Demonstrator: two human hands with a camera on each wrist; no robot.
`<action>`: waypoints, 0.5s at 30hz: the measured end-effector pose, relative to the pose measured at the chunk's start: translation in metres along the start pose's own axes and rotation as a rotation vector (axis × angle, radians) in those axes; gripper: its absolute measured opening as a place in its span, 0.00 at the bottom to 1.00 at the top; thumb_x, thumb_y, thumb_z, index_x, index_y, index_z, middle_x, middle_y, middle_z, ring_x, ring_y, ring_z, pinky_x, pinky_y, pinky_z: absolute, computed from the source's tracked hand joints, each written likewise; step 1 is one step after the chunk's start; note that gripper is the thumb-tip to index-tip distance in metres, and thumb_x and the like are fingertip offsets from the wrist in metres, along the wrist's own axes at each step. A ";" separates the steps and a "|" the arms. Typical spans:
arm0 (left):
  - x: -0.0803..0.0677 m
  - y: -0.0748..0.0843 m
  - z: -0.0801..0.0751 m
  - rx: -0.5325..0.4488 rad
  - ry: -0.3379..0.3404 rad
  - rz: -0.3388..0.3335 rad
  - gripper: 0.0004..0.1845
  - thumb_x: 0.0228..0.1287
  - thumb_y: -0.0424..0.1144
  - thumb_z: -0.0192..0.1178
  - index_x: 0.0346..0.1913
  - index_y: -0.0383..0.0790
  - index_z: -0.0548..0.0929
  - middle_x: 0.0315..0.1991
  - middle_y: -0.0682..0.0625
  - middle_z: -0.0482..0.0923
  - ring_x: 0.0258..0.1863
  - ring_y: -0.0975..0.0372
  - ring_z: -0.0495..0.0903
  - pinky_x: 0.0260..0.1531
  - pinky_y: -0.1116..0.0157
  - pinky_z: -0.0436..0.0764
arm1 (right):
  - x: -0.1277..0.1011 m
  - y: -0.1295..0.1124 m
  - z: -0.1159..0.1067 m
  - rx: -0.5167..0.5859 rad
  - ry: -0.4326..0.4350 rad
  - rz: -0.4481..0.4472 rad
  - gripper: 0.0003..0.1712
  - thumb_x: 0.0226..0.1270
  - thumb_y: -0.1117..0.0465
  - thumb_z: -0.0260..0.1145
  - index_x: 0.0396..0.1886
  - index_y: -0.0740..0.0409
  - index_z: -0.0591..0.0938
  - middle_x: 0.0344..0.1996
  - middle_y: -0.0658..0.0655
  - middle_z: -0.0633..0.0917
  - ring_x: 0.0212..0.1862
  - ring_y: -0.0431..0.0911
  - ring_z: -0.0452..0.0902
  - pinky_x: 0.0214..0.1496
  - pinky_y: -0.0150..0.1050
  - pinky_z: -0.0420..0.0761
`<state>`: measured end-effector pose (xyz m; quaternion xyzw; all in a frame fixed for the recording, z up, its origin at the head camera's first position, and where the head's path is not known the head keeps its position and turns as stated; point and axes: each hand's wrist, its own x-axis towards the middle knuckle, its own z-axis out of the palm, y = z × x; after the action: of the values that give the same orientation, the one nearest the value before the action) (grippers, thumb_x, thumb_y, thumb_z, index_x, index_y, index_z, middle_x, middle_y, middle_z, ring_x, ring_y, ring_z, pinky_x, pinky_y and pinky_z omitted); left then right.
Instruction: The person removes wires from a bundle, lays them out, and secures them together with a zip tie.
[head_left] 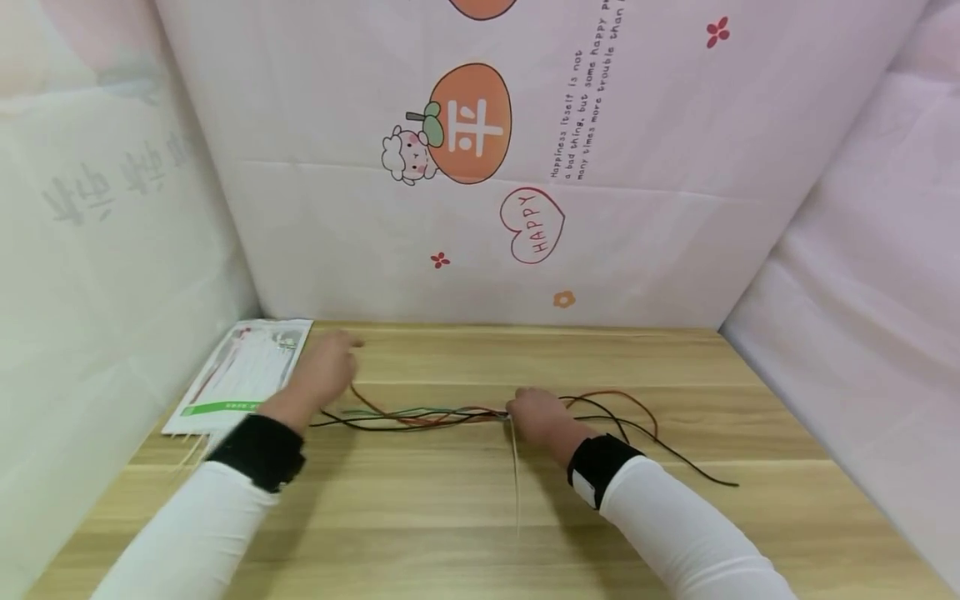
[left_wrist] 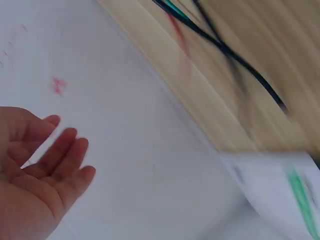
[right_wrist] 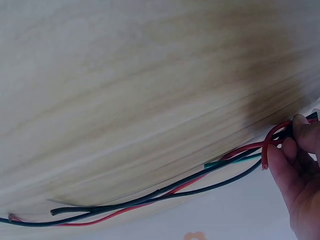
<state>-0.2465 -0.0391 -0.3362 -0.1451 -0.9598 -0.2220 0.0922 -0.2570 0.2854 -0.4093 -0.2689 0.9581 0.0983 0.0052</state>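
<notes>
A bundle of red, black and green wires [head_left: 427, 418] lies across the table. My right hand [head_left: 542, 417] pinches it near its middle; in the right wrist view, thumb and fingers [right_wrist: 285, 172] close on the red and black wires [right_wrist: 195, 175]. Beside that hand, a thin white cable tie [head_left: 516, 483] hangs from the bundle toward the table's front. My left hand [head_left: 326, 367] is off the wires, above their left ends and near a white packet [head_left: 251, 367]. In the left wrist view the left hand [left_wrist: 45, 175] has loosely bent fingers and holds nothing.
Thin white strips [head_left: 191, 450] stick out from under the packet's near edge. Loose wire ends [head_left: 693, 468] spread to the right of my right hand. Printed white cloth walls [head_left: 360, 242] enclose the wooden table [head_left: 420, 533] at the back and both sides.
</notes>
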 end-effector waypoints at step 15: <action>0.040 0.117 0.144 -0.172 -0.320 0.189 0.11 0.66 0.34 0.59 0.27 0.33 0.84 0.21 0.49 0.76 0.22 0.60 0.71 0.29 0.64 0.73 | -0.005 0.001 0.004 -0.014 0.039 0.033 0.05 0.68 0.67 0.63 0.34 0.56 0.84 0.29 0.53 0.77 0.36 0.46 0.76 0.41 0.39 0.79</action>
<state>-0.2631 0.1367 -0.4074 -0.2755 -0.9218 -0.2674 -0.0539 -0.2537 0.2892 -0.4131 -0.2551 0.9616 0.0999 -0.0171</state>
